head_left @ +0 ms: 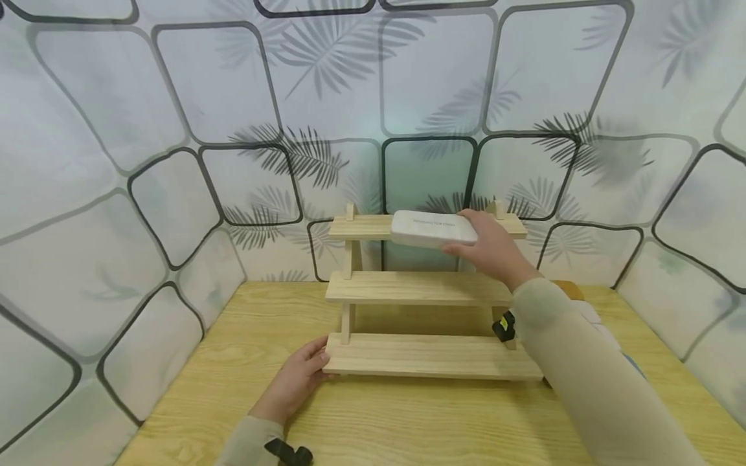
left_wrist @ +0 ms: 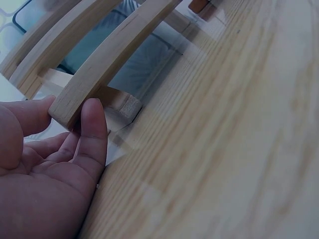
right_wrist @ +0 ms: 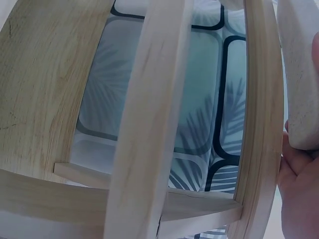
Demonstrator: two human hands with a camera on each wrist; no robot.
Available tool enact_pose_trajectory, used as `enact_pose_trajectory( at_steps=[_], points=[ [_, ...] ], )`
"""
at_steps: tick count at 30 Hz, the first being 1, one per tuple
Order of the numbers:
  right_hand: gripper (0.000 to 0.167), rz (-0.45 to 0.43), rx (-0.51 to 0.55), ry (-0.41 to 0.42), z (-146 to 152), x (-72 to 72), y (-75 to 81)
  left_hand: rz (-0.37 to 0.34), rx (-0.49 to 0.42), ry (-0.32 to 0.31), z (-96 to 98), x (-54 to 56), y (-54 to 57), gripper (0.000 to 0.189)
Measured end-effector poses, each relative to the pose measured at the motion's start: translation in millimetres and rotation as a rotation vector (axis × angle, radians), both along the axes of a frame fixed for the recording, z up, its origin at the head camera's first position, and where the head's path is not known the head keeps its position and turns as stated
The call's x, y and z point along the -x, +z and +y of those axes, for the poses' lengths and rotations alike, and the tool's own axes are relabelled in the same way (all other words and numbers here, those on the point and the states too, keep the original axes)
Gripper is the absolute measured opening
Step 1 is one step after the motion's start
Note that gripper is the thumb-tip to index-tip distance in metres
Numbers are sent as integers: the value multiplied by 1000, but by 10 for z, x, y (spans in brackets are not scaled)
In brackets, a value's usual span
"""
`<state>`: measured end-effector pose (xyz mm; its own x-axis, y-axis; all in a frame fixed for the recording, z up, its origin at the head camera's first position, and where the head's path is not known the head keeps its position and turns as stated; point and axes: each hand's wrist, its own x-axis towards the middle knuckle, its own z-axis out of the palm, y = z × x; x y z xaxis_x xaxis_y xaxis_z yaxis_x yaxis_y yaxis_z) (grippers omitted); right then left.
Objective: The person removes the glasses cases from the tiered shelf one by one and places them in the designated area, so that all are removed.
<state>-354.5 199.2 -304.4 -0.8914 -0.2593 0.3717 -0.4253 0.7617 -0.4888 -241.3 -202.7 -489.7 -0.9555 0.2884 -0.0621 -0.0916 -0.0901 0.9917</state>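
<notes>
A three-tier light wooden shelf stand (head_left: 431, 355) is on the table. My left hand (head_left: 297, 378) grips the left end of its lowest board; in the left wrist view the thumb and fingers (left_wrist: 93, 122) pinch the board end (left_wrist: 75, 102) from opposite sides. Up at the top board (head_left: 361, 226), my right hand (head_left: 492, 246) holds a flat white box (head_left: 431, 228) with rounded corners and small grey lettering. The box overlaps the top board in the head view. From the right wrist, the white box (right_wrist: 301, 74) shows beside the top board's edge (right_wrist: 264, 109).
A wood-grain table (head_left: 408, 421) spreads under the stand. To the right, partly hidden by my right sleeve (head_left: 583, 362), lie an orange-brown item (head_left: 570, 289), white items (head_left: 590, 312) and something blue (head_left: 634, 365). Patterned fabric walls (head_left: 326, 65) enclose the back and sides.
</notes>
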Motion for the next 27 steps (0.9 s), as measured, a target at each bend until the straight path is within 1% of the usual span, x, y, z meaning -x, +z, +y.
enact_pose_trajectory(
  at_steps=[3,7,13,18,22,27],
  points=[
    [88,-9,-3,5,2,-47,2,5,3,2,-3,3,-23,58],
    [88,-12,13,10,2,-104,14,0,2,10,-5,4,-26,58],
    [86,3,37,9,20,-148,9,-7,-2,10,-4,9,-4,59],
    [88,22,38,20,38,-186,-5,-3,-4,3,-5,-4,22,58],
    [86,42,46,44,63,-249,-10,-5,-1,2,-3,-2,22,58],
    [84,72,39,53,131,-342,-34,-6,-3,-1,3,-6,23,58]
  ],
)
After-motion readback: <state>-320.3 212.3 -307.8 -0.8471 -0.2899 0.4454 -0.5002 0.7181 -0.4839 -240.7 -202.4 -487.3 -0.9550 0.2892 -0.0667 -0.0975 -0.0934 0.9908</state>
